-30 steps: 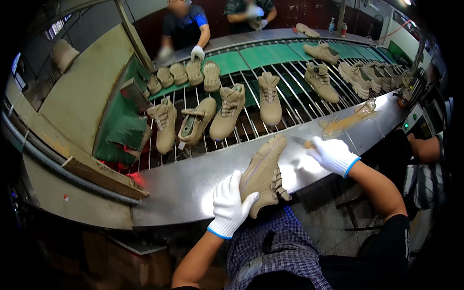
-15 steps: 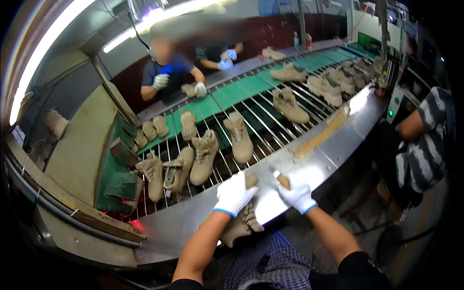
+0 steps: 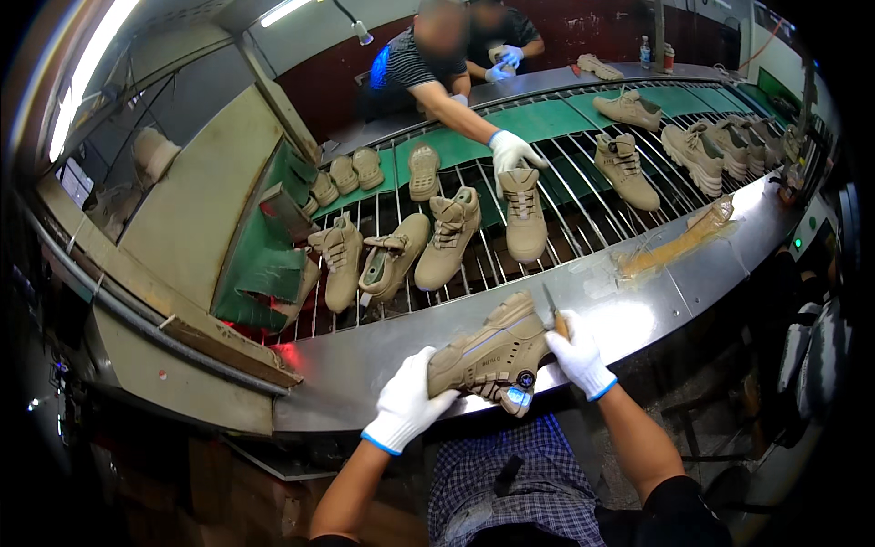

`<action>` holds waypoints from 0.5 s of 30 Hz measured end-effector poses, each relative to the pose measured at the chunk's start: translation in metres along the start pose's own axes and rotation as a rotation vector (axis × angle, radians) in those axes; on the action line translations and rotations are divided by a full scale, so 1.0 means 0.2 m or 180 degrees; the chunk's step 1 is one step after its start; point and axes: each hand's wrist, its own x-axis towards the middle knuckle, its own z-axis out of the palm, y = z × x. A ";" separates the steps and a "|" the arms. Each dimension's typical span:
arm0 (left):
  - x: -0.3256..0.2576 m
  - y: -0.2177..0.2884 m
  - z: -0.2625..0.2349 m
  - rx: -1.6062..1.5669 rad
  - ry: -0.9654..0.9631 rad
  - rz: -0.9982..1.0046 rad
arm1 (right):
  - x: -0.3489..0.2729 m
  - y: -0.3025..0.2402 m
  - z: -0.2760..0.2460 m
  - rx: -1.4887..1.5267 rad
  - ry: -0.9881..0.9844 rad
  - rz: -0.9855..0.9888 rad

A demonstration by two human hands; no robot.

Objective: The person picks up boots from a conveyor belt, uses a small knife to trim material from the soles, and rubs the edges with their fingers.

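A tan shoe [image 3: 488, 356] lies tilted on its side over the near edge of the metal ledge, sole edge facing away and a round dial on its upper. My left hand [image 3: 407, 401], in a white glove with a blue cuff, is closed around its toe end. My right hand [image 3: 581, 357], gloved alike, grips a knife [image 3: 561, 321] by its wooden handle; the narrow blade points up and away, beside the shoe's heel. Past the ledge, a co-worker's gloved hand [image 3: 513, 153] is at the top of another tan shoe [image 3: 525, 223] standing on the rack.
The metal ledge [image 3: 383, 369] curves between me and the rod rack [image 3: 574, 239], which bears several tan shoes. A green strip [image 3: 547, 118] runs behind. At left stands a panelled housing with a green flap [image 3: 264, 283]. Brown residue [image 3: 674, 251] marks the ledge at right. Two co-workers stand opposite.
The shoe has come up from the near edge and turned sole-away, with my left hand now at its toe. The knife has moved beside the shoe. A co-worker's arm has stretched across the rack.
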 end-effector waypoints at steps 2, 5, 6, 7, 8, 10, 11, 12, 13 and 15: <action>0.02 0.01 0.01 -0.0209 0.0048 0.0292 | -0.03 -0.08 0.03 -0.0418 -0.0103 0.0260; 0.13 0.07 -0.03 0.0049 -0.0341 0.0312 | -0.04 -0.28 -0.02 -0.1126 -0.0733 0.0540; 0.18 0.09 -0.04 0.0200 -0.0531 0.0292 | -0.04 -0.35 -0.05 -0.1355 -0.1000 0.0590; 0.23 0.10 -0.05 0.0194 -0.0689 0.0267 | -0.04 -0.41 -0.09 -0.1567 -0.1134 0.0366; 0.28 0.11 -0.06 0.0206 -0.0848 0.0244 | -0.04 -0.44 -0.12 -0.1761 -0.1265 0.0138; 0.34 0.10 -0.05 0.0278 -0.0937 0.0331 | -0.02 -0.53 -0.14 -0.2052 -0.1375 -0.0208; 0.36 0.11 -0.03 0.0353 -0.0987 0.0364 | -0.01 -0.54 -0.13 -0.2258 -0.1399 -0.0090; 0.37 0.12 -0.01 0.0429 -0.1034 0.0400 | 0.01 -0.55 -0.10 -0.2464 -0.1420 0.0031; 0.39 0.12 -0.01 0.0513 -0.1086 0.0435 | 0.01 -0.57 -0.06 -0.2659 -0.1440 0.0157; 0.40 0.12 0.01 0.0613 -0.1038 0.0558 | -0.05 -0.60 0.03 -0.3134 -0.1546 -0.1052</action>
